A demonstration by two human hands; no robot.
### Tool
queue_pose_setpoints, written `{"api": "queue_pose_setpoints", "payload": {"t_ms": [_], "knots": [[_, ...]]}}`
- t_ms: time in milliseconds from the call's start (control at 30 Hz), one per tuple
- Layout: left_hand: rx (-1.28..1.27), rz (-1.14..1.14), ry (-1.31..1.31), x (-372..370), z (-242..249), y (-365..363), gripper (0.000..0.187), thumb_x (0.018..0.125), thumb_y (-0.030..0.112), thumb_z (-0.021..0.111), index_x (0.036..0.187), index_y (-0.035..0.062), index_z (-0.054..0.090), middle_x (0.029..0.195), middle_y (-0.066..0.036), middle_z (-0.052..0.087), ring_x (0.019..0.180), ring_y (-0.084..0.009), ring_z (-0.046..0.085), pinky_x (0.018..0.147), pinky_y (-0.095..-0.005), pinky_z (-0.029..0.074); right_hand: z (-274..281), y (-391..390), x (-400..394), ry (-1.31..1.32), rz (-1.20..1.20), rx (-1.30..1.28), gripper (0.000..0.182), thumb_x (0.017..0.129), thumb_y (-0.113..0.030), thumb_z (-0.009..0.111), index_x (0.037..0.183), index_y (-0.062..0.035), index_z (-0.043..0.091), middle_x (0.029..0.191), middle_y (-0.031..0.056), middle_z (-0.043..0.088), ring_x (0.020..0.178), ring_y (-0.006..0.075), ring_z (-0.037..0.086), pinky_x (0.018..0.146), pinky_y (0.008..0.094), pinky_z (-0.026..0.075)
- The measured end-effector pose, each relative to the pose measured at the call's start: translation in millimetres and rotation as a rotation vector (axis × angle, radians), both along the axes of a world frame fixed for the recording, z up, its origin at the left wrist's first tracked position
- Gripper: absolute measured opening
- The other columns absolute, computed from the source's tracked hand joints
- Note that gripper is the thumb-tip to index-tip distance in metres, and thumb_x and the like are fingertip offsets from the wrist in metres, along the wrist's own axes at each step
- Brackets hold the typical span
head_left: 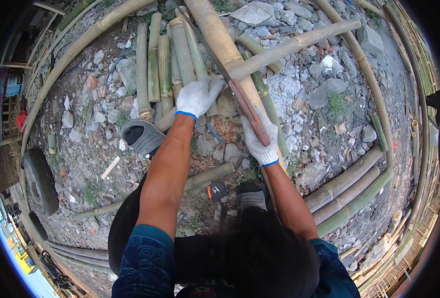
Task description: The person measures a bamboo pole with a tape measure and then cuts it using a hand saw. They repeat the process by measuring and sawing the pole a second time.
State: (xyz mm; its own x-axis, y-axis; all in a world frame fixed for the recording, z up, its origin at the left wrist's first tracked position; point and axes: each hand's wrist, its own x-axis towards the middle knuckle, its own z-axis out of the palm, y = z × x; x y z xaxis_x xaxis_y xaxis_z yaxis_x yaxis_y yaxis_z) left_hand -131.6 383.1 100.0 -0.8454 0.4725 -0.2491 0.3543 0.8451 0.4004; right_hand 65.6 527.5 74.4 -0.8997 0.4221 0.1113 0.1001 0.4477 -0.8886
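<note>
Brown handle (249,112) in my closed right hand (263,141), I had the blade (210,52) angled forward-left, crossing the bamboo pole (292,46) beside my left hand (196,98), which curled over it, nearer the crossing.

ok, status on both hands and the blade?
Left hand on bamboo pole. Right hand on wooden handle, blade crossing pole. Bamboo pieces beside left hand.

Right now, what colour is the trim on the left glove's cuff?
The trim is bright blue, best seen in the head view.
</note>
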Motion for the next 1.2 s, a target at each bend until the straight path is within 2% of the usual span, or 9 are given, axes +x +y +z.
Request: {"api": "queue_pose_setpoints", "payload": {"t_ms": [267,433,500,600,700,800,833,967,1200], "knots": [[0.025,0.025,-0.136,-12.0,3.7,0.2,0.074,0.102,0.067,0.04,0.124,0.004,0.073,0.109,-0.032,0.073,0.107,-0.0483,0.07,0.096,-0.056,0.053,77.7,0.3,70.9,-0.096,-0.016,-0.055,0.048,0.09,-0.002,0.073,0.137,-0.0014,0.063,0.12,0.0202,0.074,0.109,0.0317,0.075,0.094,0.0368,0.059],[0.035,0.042,-0.112,-6.2,1.3,-0.3,0.073,0.103,0.066,0.039,0.123,0.0046,0.073,0.108,-0.032,0.073,0.107,-0.0485,0.07,0.094,-0.0564,0.053,107.6,7.9,153.6,-0.473,-0.016,-0.384,0.054,0.106,-0.016,0.049,0.156,0.0034,0.042,0.157,0.0166,0.05,0.141,0.0232,0.054,0.113,0.033,0.048],[0.05,0.076,-0.092,0.0,-0.6,1.7,0.072,0.104,0.065,0.038,0.121,0.0046,0.073,0.107,-0.032,0.073,0.105,-0.049,0.07,0.093,-0.0569,0.054,90.8,0.5,117.4,-0.353,-0.014,-0.384,0.052,0.101,-0.012,0.058,0.151,0.0017,0.049,0.151,0.0172,0.056,0.134,0.0244,0.06,0.107,0.0336,0.052],[0.048,0.087,-0.068,-3.9,-5.4,0.6,0.07,0.105,0.063,0.037,0.115,0.0042,0.073,0.104,-0.032,0.073,0.102,-0.0501,0.069,0.091,-0.0578,0.053,86.0,-0.5,3.6,-0.297,0.074,0.074,0.049,0.094,-0.007,0.07,0.142,-0.0022,0.06,0.131,0.0177,0.07,0.116,0.0246,0.071,0.097,0.0356,0.057],[0.034,0.1,-0.037,-5.9,-1.8,-2.8,0.067,0.106,0.062,0.039,0.111,0.0037,0.07,0.1,-0.032,0.073,0.1,-0.0508,0.07,0.089,-0.0587,0.054,64.9,0.3,-5.3,-0.13,0.056,0.118,0.049,0.094,-0.009,0.071,0.141,-0.0028,0.061,0.122,0.0162,0.074,0.109,0.0247,0.074,0.094,0.0352,0.057],[0.045,0.099,0.09,2.2,-2.6,-0.7,0.062,0.105,0.061,0.044,0.11,0.004,0.068,0.101,-0.03,0.074,0.098,-0.0491,0.071,0.083,-0.058,0.056,37.2,-5.8,5.1,0.024,0.026,-0.079,0.05,0.095,-0.012,0.071,0.143,-0.0018,0.06,0.125,0.0154,0.073,0.11,0.0251,0.073,0.092,0.0343,0.057],[0.074,0.084,0.175,11.2,-5.1,-1.9,0.061,0.105,0.061,0.045,0.11,0.0041,0.068,0.101,-0.03,0.074,0.097,-0.0487,0.071,0.082,-0.0578,0.056,26.6,-9.4,3.9,0.048,-0.028,-0.605,0.051,0.095,-0.012,0.072,0.144,-0.002,0.06,0.128,0.0153,0.072,0.112,0.0251,0.073,0.093,0.0348,0.056],[0.049,0.007,0.07,3.2,-2.2,-0.5,0.06,0.103,0.06,0.049,0.117,0.0043,0.068,0.1,-0.029,0.074,0.095,-0.0473,0.072,0.081,-0.0574,0.056,44.7,-3.4,9.4,-0.066,0.064,0.112,0.052,0.092,-0.003,0.073,0.143,-0.002,0.06,0.129,0.0165,0.072,0.113,0.0248,0.073,0.096,0.0354,0.057],[0.057,-0.034,-0.086,-2.5,-3.8,-3.4,0.066,0.105,0.061,0.042,0.124,0.0035,0.068,0.103,-0.031,0.074,0.102,-0.0483,0.07,0.088,-0.0568,0.055,17.1,-4.8,13.5,0.019,-0.031,-0.187,0.048,0.091,-0.007,0.074,0.138,-0.0041,0.064,0.12,0.0173,0.075,0.109,0.0311,0.075,0.093,0.0368,0.059]]}}
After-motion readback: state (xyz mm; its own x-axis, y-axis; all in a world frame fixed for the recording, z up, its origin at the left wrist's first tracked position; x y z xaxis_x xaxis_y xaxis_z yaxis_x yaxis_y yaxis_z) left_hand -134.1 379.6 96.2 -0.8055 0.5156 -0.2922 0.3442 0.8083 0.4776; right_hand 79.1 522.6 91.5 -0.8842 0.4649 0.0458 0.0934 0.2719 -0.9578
